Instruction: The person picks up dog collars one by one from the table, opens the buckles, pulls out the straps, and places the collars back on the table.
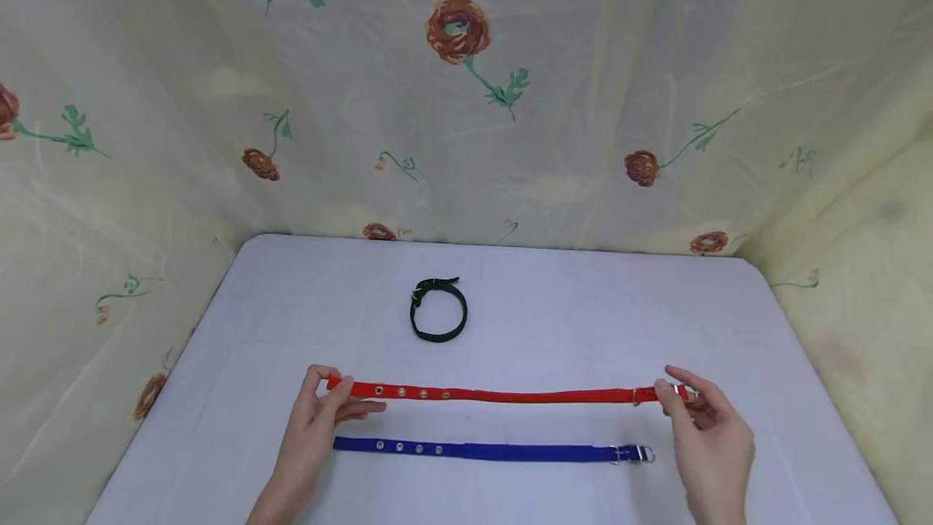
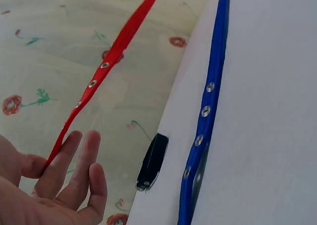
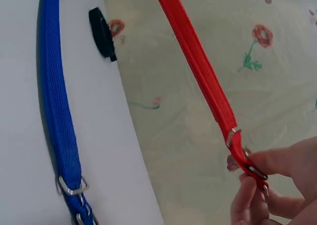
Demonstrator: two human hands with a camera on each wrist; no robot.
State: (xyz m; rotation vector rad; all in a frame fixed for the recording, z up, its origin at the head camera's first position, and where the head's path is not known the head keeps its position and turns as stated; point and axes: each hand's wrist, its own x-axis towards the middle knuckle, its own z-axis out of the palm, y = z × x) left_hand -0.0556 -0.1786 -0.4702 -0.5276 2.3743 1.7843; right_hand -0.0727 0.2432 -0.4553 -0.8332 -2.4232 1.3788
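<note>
A red collar point(image 1: 525, 397) with metal eyelets is stretched nearly straight between both hands, held above the table. My left hand point(image 1: 309, 428) pinches its plain end between thumb and fingers, the other fingers spread. At the buckle end, my right hand point(image 1: 707, 436) pinches the strap by its metal hardware. A blue collar point(image 1: 525, 453) lies straight on the table nearer to me, its eyelets on the left and its buckle and ring on the right. Farther back, a black collar point(image 1: 465, 314) lies fastened into a loop.
All this is on a table with a white cover point(image 1: 583, 306) and rounded far corners. Cream curtain-like sheets with a flower print point(image 1: 568, 160) hang behind the table and along both sides, close to its edges.
</note>
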